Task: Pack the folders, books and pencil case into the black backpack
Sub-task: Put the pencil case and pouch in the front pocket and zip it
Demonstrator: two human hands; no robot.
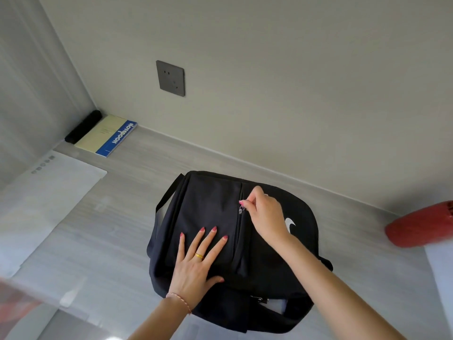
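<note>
Fingers of the right hand [263,214] pinched the zipper pull [241,209] on the black backpack [208,204], which lay flat on the surface [122,217]. Beside the zipper, the left hand [198,261] pressed open-palmed, fingers spread. Steady, straight pulling along the track seemed best, keeping fabric taut.

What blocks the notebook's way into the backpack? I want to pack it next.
The backpack looks zipped: the right hand pinches the zipper pull, and the left hand lies flat on the front. The notebook lies far left by the wall; bare desk lies between.
</note>
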